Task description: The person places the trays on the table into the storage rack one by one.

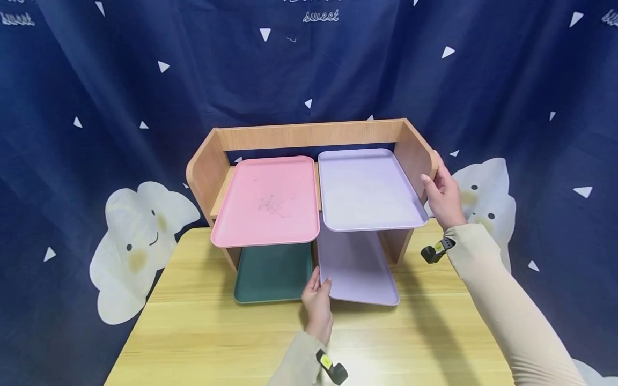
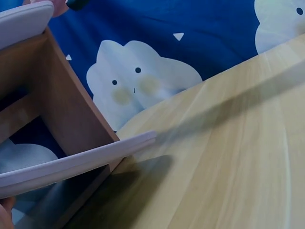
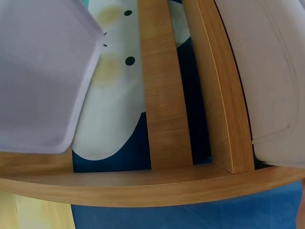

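Note:
In the head view, a wooden two-tier shelf (image 1: 311, 136) stands on the table against a curtain. My left hand (image 1: 318, 308) pinches the front left corner of the lower lavender tray (image 1: 354, 268), thumb on its top. That tray slants out of the lower right bay; the left wrist view shows its front edge (image 2: 76, 164) raised over the table, with a fingertip (image 2: 5, 214) below. High on the right, my right hand (image 1: 443, 193) grips the front edge of the shelf's side panel (image 1: 416, 155). The right wrist view shows the panel's curved edge (image 3: 143, 198).
On the upper tier lie a pink tray (image 1: 267, 201) with dark marks and another lavender tray (image 1: 369, 187), both jutting forward. A dark green tray (image 1: 275, 272) sits in the lower left bay. The wooden table (image 1: 203, 327) extends in front, and a dark blue curtain (image 1: 232, 64) hangs behind.

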A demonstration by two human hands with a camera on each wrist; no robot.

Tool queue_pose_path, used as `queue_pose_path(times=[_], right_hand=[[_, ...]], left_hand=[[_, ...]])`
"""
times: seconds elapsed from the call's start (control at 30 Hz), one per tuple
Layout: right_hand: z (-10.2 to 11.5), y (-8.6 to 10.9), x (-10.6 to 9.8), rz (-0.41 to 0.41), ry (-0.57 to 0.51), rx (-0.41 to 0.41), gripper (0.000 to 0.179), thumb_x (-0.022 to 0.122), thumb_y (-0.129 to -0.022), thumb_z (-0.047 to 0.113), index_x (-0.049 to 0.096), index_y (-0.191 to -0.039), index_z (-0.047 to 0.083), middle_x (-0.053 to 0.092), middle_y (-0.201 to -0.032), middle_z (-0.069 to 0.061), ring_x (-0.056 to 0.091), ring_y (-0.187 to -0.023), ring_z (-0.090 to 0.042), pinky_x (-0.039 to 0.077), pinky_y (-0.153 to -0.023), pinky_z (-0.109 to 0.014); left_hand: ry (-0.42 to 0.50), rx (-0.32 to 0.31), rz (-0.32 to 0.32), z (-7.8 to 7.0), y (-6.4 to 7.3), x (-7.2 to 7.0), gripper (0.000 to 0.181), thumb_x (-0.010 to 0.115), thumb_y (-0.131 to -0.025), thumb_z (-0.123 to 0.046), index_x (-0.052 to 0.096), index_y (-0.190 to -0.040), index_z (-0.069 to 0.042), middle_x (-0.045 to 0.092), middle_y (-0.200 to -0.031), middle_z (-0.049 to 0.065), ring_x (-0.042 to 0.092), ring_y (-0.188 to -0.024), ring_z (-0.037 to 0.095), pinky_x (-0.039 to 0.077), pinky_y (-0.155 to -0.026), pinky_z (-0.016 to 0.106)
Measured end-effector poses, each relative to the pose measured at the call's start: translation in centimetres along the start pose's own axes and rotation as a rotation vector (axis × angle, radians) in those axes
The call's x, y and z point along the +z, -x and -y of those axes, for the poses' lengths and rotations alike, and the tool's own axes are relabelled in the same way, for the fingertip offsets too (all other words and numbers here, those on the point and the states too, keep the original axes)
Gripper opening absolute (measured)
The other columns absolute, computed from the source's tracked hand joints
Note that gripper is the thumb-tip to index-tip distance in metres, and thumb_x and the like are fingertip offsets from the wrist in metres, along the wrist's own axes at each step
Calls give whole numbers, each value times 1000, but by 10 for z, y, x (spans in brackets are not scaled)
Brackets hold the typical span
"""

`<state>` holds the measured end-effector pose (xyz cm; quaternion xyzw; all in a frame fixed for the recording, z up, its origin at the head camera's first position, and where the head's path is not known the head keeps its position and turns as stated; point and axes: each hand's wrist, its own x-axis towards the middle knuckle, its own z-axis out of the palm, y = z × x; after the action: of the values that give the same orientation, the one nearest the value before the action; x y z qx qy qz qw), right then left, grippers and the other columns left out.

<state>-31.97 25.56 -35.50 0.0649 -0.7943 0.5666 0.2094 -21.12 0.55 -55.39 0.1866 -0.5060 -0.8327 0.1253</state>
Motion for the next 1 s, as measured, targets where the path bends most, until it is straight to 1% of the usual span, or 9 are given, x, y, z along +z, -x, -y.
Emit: queue_pose_path(times=[0.13,0.23,0.3,0.4,0.5,0.67,0.8,0.9,1.0], right_hand=[[0,0,0,2,-5,10,57,46,-99,20,23,-149,34,31,-154,-3,34,-139,-26,30,-112,-49],[0,1,1,16,-7,34,57,46,-99,22,21,-149,36,29,-155,-2,32,-139,-26,29,-111,-50],[0,1,2,22,-11,32,58,46,-99,22,21,-150,34,29,-155,-2,32,-139,-27,29,-111,-51],[-1,0,2,18,-12,20,58,47,-99,20,21,-150,32,30,-154,-3,33,-139,-27,30,-111,-50],[-1,0,0,8,-4,4,58,47,-99,20,21,-150,32,30,-154,-4,33,-139,-27,30,-111,-50],[1,0,1,0,1,-16,58,47,-99,18,21,-150,29,30,-154,-6,34,-138,-28,30,-111,-49],[-1,-2,2,3,-1,-13,57,47,-99,19,23,-148,35,32,-154,-3,35,-138,-26,31,-111,-49],[-1,-1,3,-1,-2,-17,58,47,-99,18,23,-149,33,32,-154,-3,34,-138,-26,31,-111,-48],[-2,0,4,-5,5,-14,59,47,-99,17,21,-150,30,30,-154,-4,33,-139,-26,30,-112,-47]], left_hand=[[3,-1,-21,9,-7,9,51,63,-81,6,50,-130,6,44,-139,25,38,-133,37,38,-105,35],[3,19,-33,16,-12,13,50,63,-82,5,50,-131,7,45,-138,26,39,-132,37,38,-106,36],[0,50,-20,19,-15,14,51,62,-83,5,47,-131,9,43,-140,27,36,-134,38,35,-109,38],[-39,108,35,22,-20,13,53,60,-84,6,43,-133,13,39,-141,29,33,-135,39,29,-112,42],[-100,144,125,25,-25,10,56,59,-83,9,38,-135,15,37,-143,29,30,-137,39,26,-113,42],[-172,103,244,23,-28,-1,63,60,-83,9,32,-139,13,33,-146,28,28,-138,38,29,-112,40],[-221,81,303,17,-32,-5,63,59,-83,10,31,-140,12,34,-145,29,31,-136,40,32,-111,44],[-251,75,351,15,-36,-5,63,57,-82,11,30,-139,14,35,-144,30,32,-136,41,31,-112,47],[-294,49,384,13,-41,-6,64,56,-83,10,27,-139,17,30,-145,33,27,-137,43,29,-112,48]])
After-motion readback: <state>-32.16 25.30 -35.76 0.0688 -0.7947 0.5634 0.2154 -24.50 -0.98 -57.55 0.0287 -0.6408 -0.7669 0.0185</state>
